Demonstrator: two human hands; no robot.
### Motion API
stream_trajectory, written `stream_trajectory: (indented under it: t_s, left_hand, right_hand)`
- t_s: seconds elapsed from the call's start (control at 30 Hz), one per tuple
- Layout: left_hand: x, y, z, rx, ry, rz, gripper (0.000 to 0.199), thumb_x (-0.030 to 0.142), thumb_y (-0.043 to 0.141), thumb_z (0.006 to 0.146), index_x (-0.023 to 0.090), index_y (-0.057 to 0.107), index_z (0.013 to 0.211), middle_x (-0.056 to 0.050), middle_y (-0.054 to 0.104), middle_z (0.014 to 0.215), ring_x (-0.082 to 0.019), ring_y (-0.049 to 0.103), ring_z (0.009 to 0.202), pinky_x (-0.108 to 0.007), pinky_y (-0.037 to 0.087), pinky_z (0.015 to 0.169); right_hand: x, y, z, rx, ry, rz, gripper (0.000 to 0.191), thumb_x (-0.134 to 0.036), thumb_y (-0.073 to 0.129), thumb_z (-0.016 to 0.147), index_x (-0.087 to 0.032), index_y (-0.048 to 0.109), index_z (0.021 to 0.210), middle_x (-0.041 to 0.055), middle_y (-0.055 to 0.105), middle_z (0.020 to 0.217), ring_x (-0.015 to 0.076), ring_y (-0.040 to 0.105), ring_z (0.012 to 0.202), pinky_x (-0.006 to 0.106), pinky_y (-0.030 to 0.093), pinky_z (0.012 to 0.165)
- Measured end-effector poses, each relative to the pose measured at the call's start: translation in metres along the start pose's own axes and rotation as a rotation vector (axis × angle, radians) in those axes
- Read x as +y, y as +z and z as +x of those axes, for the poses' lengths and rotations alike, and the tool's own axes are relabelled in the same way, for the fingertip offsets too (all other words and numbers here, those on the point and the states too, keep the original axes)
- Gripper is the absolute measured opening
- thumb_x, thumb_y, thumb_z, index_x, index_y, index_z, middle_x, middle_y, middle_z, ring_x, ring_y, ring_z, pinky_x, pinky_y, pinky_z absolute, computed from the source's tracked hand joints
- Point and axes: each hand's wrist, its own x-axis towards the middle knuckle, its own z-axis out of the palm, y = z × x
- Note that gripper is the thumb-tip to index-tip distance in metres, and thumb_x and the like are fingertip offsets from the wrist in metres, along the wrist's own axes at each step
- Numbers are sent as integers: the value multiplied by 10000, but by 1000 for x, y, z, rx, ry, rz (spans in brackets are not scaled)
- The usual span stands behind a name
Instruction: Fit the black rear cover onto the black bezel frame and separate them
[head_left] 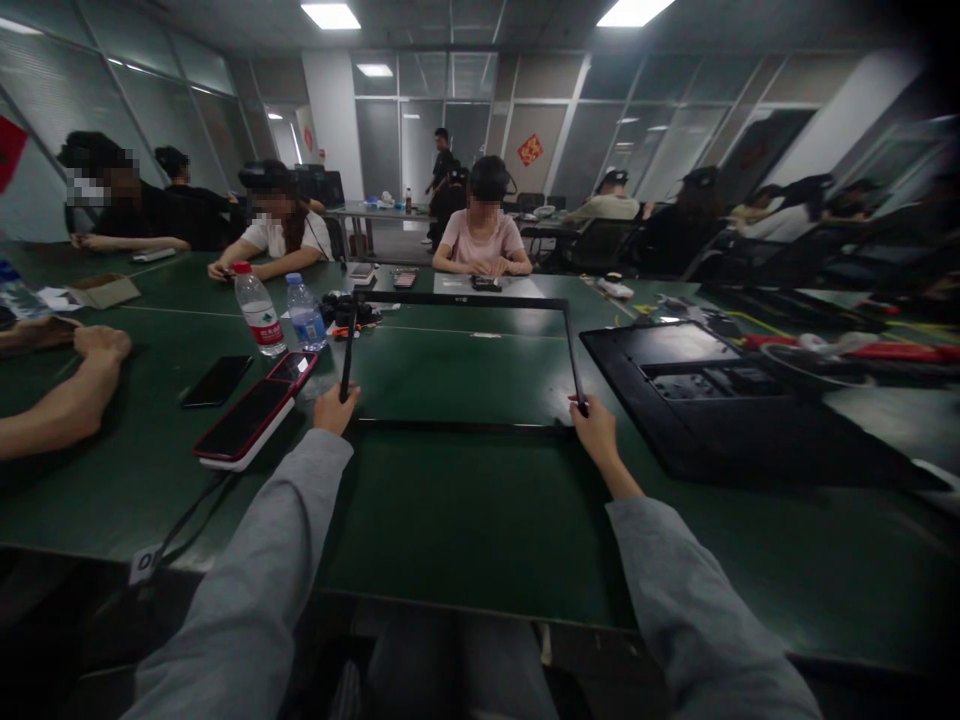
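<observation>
Between my two hands is a thin black rectangular frame (465, 427), its middle open so the green table (480, 530) shows through. It looks like a monitor bezel, with a small light mark on its far bar. My left hand (335, 410) is closed on the left side bar near the close corner. On the opposite side my right hand (596, 425) grips the right bar, also near the close corner. The far bar appears higher than the near one. To the right lies a large black panel (720, 430) with a recessed section, like a monitor's back cover.
Left of the frame are a phone in a red case (259, 405) on a white block, a black phone (217, 382) and two bottles (259, 315). Another person's arm (67, 395) rests at far left. Across the table sits a person in pink (484, 240). Cables and red items lie right.
</observation>
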Motion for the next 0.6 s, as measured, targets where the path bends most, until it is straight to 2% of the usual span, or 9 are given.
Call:
stream_trajectory:
  t_s: [0.07,0.2,0.4,0.5,0.6]
  left_hand:
    - [1,-1,-1,6,-8,107,383,443,624,906,191,746,1167,-120,783,1029,-295,711,1068,-383,507,938]
    - [3,-2,-2,-27,-33,175,390,451,583,923,214,766,1173,-114,781,1093,-292,704,1077,-367,498,924]
    - [1,-2,-2,-1,15,296,399,429,549,934,213,780,1177,-126,733,1145,-287,670,1087,-362,491,917]
    - [2,-1,-1,-44,44,352,391,443,520,949,236,795,1135,-118,711,1071,-274,659,1051,-353,493,887]
    - [4,-2,-1,-89,72,395,392,443,503,962,236,801,1110,-125,695,1030,-282,653,1021,-361,493,859]
  right_hand:
    - [4,1,4,9,46,31,440,-425,565,825,-138,711,1124,152,743,951,312,697,896,440,521,864]
    - [13,6,9,-26,121,73,516,-428,647,778,-109,711,1179,149,752,932,311,713,896,436,536,853]
    - [24,10,9,-33,-8,3,491,-446,593,821,-114,735,1154,162,745,1015,301,688,925,451,527,889]
    - [28,12,11,-3,-90,-112,448,-423,572,823,-107,759,1079,179,728,1004,313,653,944,479,497,937]
    - [30,14,12,13,-93,-173,394,-406,571,831,-122,767,1022,169,712,948,322,621,992,498,456,990]
